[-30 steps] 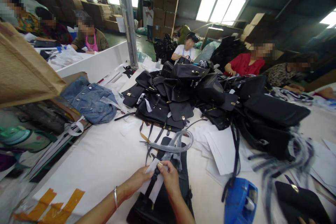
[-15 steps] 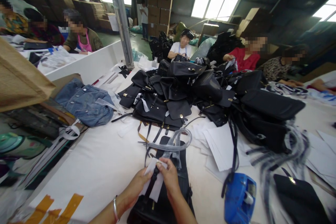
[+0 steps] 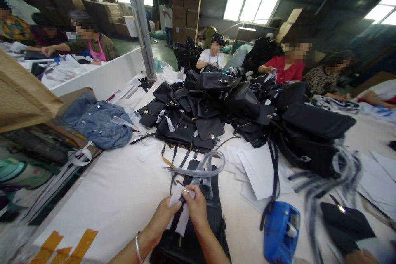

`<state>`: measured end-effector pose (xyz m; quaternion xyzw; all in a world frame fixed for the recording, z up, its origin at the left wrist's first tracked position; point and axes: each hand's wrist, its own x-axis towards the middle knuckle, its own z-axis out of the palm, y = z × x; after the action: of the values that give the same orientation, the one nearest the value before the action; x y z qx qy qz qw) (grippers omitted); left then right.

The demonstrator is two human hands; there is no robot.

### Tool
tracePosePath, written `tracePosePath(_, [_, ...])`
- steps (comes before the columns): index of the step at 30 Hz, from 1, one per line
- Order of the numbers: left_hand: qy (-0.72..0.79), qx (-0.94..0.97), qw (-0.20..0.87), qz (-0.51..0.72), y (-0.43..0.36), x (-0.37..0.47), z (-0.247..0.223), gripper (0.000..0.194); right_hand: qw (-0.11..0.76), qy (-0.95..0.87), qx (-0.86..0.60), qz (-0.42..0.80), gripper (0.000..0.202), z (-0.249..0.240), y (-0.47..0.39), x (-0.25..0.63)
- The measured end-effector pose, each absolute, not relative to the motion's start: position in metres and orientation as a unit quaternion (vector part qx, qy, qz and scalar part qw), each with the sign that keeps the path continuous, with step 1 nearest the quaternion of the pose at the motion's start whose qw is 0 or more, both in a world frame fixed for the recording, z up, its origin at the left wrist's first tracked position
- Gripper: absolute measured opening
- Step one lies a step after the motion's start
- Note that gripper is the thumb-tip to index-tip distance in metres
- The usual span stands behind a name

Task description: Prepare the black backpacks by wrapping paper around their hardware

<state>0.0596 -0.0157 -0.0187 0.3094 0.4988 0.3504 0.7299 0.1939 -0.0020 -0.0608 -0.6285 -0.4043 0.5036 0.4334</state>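
A black bag (image 3: 198, 241) lies flat on the white table before me, with a clear plastic-wrapped strap (image 3: 216, 169) across its upper part. Just above the bag, my left hand (image 3: 163, 216) pinches a strip of white tissue paper (image 3: 183, 223) and the short black strap at its middle. My right hand (image 3: 197, 208) grips the same paper from the right, its thumb beside a small gold buckle (image 3: 185, 191). Both hands are closed, close together. Part of the black strap is hidden under my fingers.
Black bags (image 3: 198, 111) are heaped across the table's far side. White paper sheets (image 3: 258, 171) and a blue tape dispenser (image 3: 281, 231) lie to the right, a denim jacket (image 3: 102, 121) to the left. At lower right, another person's hand (image 3: 361, 257) is near a black flap.
My left fingers have closed further over the black strap, covering more of it. Another person's hand with white paper has appeared at lower right. A person at far left has stretched out an arm.
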Motion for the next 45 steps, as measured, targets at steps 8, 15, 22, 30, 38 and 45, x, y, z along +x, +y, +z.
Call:
tracePosePath(8, [0.533,0.319,0.686,0.378,-0.017,0.065,-0.018,0.045,0.480,-0.184,-0.435,0.739,0.057,-0.050,-0.010,0.220])
tracePosePath(15, [0.525,0.329,0.694,0.367,-0.016,0.067,-0.017,0.039,0.422,-0.232,-0.405,0.777,0.036,-0.051,-0.014,0.216])
tracePosePath(22, [0.562,0.377,0.647,0.350,-0.014,0.074,-0.036,0.039,0.436,-0.334,-0.512,0.660,0.038,-0.064,-0.003,0.205])
tracePosePath(30, [0.576,0.421,0.624,0.320,-0.029,0.091,-0.042,0.054,0.408,-0.444,-0.691,0.399,0.035,-0.063,-0.014,0.203])
tracePosePath(38, [0.596,0.408,0.605,0.335,-0.030,0.098,-0.044,0.050,0.413,-0.408,-0.690,0.432,0.034,-0.060,-0.014,0.204])
tracePosePath(45, [0.575,0.378,0.632,0.356,-0.024,0.096,-0.047,0.030,0.464,-0.275,-0.511,0.670,0.038,-0.075,-0.026,0.217])
